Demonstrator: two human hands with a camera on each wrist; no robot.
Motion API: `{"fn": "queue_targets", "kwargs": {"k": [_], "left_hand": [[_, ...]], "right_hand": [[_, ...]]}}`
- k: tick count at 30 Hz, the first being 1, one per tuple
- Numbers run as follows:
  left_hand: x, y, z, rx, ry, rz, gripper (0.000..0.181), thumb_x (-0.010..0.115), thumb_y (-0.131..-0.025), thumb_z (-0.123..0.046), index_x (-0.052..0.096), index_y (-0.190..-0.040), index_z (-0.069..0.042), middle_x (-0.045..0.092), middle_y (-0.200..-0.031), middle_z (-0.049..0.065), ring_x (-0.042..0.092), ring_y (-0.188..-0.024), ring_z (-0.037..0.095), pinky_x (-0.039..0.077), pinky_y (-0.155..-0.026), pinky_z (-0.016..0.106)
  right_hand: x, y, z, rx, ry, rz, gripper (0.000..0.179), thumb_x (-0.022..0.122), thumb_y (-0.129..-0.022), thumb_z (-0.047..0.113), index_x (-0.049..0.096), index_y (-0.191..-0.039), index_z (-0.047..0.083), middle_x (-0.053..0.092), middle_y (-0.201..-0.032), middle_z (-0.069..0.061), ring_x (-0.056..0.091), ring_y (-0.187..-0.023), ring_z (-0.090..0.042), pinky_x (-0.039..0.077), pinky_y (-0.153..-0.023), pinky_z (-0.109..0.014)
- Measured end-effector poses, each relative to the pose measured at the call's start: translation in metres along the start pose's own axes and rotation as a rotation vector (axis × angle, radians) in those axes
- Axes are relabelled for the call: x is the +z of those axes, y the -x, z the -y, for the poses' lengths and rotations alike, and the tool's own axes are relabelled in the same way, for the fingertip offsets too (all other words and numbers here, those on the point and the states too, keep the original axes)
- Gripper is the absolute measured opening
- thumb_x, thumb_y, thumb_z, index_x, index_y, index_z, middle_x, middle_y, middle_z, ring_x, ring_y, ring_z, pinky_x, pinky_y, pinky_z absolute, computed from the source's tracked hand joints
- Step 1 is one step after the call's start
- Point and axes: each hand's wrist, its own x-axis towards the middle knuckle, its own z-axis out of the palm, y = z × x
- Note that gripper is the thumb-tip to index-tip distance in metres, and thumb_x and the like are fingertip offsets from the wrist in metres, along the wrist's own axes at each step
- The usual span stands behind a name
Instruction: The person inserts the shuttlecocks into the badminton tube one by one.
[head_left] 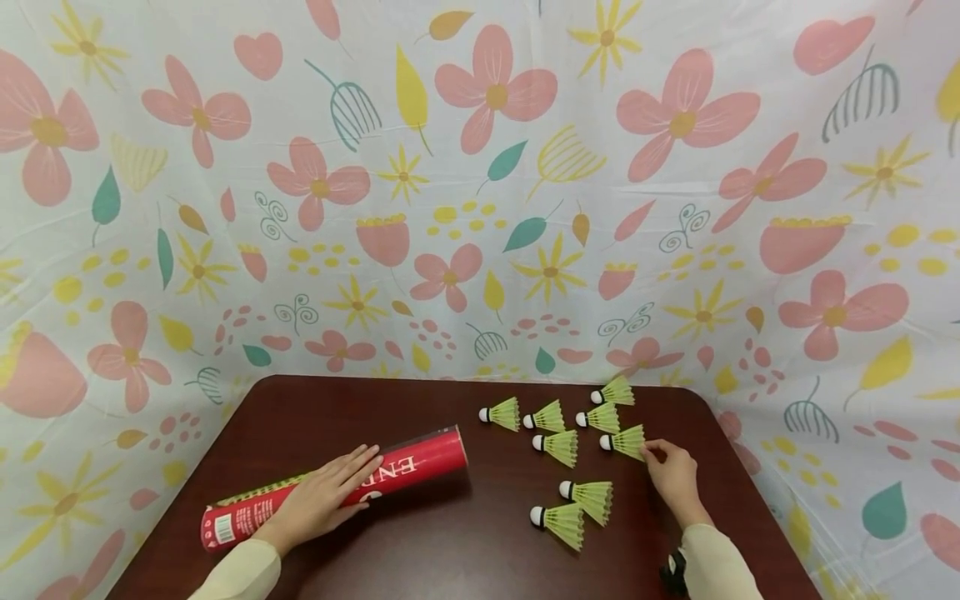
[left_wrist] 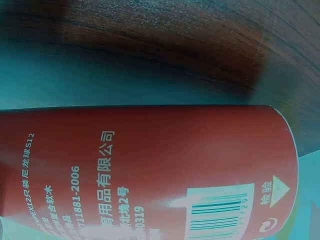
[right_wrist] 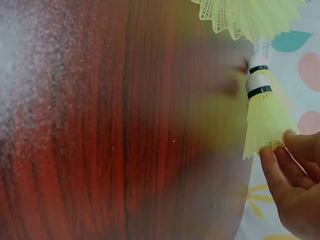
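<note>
My left hand (head_left: 326, 496) rests on a red cylindrical shuttlecock tube (head_left: 427, 461), its fingers laid across the printed side. The tube lies on its side, slanting up to the right. In the left wrist view, the barcode end of the tube (left_wrist: 150, 155) fills the lower half; the hand itself is out of that view. With thumb and fingers, my right hand (head_left: 675, 479) pinches the skirt edge of a yellow shuttlecock (head_left: 628, 442) with a white head and a black band. The right wrist view shows this shuttlecock (right_wrist: 265, 117) held by its skirt, another white head behind it.
Several more yellow shuttlecocks lie on the dark wooden table (head_left: 480, 550), heads leftward: a group near the far edge, and a front pair, one shuttlecock (head_left: 564, 525) touching another (head_left: 592, 498). A flower-printed cloth (head_left: 450, 208) hangs behind and beside the table.
</note>
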Motion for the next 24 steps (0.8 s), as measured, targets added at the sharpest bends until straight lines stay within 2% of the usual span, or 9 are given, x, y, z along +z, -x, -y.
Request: {"fn": "queue_targets", "kwargs": {"k": [5, 9, 12, 24], "left_hand": [[0.0, 0.0, -0.001, -0.008, -0.002, 0.02, 0.09, 0.084, -0.072, -0.03, 0.04, -0.147, -0.009, 0.041, -0.149, 0.01, 0.044, -0.133, 0.03, 0.014, -0.116, 0.022], [0.001, 0.0, 0.0, -0.005, -0.003, 0.02, 0.09, 0.084, -0.072, -0.03, 0.04, -0.147, -0.009, 0.043, -0.148, 0.012, 0.044, -0.133, 0.03, 0.013, -0.116, 0.022], [0.001, -0.001, 0.001, -0.003, 0.002, 0.016, 0.09, 0.085, -0.072, -0.029, 0.04, -0.147, -0.008, 0.044, -0.146, 0.014, 0.044, -0.132, 0.031, 0.012, -0.116, 0.022], [0.0, -0.003, 0.0, -0.002, 0.004, 0.012, 0.088, 0.084, -0.072, -0.028, 0.041, -0.146, -0.007, 0.045, -0.146, 0.015, 0.045, -0.131, 0.031, 0.017, -0.116, 0.024]], "right_hand": [[0.001, 0.002, 0.001, -0.018, -0.017, -0.021, 0.021, 0.063, -0.093, 0.01, 0.068, -0.105, -0.007, 0.066, -0.104, -0.028, 0.062, -0.084, -0.039, 0.049, -0.071, -0.048], [0.0, 0.001, 0.006, -0.034, -0.037, -0.047, 0.02, 0.062, -0.093, 0.01, 0.069, -0.103, -0.006, 0.069, -0.094, -0.024, 0.062, -0.072, -0.031, 0.048, -0.062, -0.039], [-0.001, 0.001, 0.012, -0.046, -0.048, -0.067, 0.018, 0.063, -0.093, 0.01, 0.07, -0.102, -0.005, 0.07, -0.085, -0.019, 0.059, -0.064, -0.021, 0.042, -0.054, -0.029], [-0.002, -0.005, 0.037, -0.109, -0.083, -0.094, 0.018, 0.063, -0.094, 0.012, 0.07, -0.101, -0.003, 0.07, -0.082, -0.017, 0.061, -0.063, -0.02, 0.041, -0.049, -0.026]]}}
